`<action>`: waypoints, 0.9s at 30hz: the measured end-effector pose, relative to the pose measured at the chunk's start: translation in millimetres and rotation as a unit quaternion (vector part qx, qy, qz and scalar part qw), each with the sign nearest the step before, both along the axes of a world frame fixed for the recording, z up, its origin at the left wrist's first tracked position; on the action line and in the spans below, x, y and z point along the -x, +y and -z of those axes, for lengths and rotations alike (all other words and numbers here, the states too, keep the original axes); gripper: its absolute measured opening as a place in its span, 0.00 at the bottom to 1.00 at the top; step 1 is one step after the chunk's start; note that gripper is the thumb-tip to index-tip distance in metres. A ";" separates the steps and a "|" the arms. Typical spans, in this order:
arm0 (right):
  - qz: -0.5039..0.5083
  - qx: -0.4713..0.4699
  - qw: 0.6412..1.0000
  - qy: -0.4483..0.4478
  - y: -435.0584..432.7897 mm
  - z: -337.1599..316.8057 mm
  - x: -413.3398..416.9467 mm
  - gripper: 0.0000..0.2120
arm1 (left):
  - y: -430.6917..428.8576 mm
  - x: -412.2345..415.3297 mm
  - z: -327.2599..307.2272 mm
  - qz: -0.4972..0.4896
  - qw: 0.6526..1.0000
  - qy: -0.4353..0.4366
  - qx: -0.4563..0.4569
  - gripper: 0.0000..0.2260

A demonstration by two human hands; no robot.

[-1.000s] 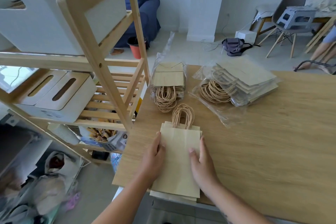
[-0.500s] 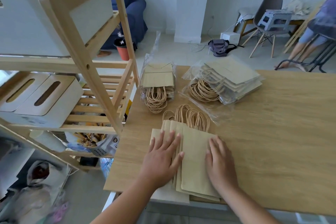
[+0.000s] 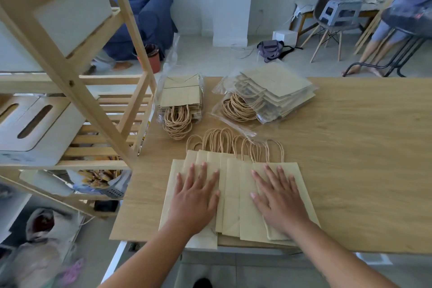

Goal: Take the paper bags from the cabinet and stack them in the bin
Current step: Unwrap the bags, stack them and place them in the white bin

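Wooden rack point(image 3: 77, 96): stands at the far left, against the table's edge. I take it for the cabinet. No paper bags show on the slatted shelves I can see.
White slotted box point(image 3: 58, 126): sits on the rack's middle shelf. It may be the bin, but I cannot tell. No bag is in or on it.
Left bundle point(image 3: 181, 98): kraft bags in clear wrap, lying on the table just right of the rack with the twine loops toward me. It is unopened as far as I can see.
Left hand point(image 3: 195, 199): fingers straight and spread, the palm pressing flat on the left part of the loose bags and gripping nothing.
Loose paper bags point(image 3: 233, 194): fanned sideways in an overlapping row at the near table edge. The twine handles point(image 3: 217, 140) point away and the bottoms overhang the edge slightly.
Right hand point(image 3: 278, 201): also flat with fingers apart, resting on the rightmost bags.
Right bundle point(image 3: 273, 91): a thicker wrapped pile, well behind the hands.
Table point(image 3: 362, 170): bare wood to the right.
Progress (judged): the bags are out of the cabinet, but none are binned yet — an early to middle stage.
Remaining (judged): square the fan into one pile, lift it, and stack it in the bin — then the two bundles.
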State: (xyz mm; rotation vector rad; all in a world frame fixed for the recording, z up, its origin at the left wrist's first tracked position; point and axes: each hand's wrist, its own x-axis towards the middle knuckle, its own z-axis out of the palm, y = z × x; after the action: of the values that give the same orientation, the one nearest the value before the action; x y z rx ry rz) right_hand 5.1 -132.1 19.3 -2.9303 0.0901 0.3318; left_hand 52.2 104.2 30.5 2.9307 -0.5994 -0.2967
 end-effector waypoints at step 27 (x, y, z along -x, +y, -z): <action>0.038 0.050 0.998 -0.027 -33.6 8.1 8.7 0.40 | -12.3 0.4 20.8 -0.056 0.998 -0.036 0.024 0.29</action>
State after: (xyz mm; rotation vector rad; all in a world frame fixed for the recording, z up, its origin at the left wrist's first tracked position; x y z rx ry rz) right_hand -3.6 -165.7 11.2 -3.0220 0.2164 0.2438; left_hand 51.9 92.0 9.7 2.9256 -0.4420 -0.1640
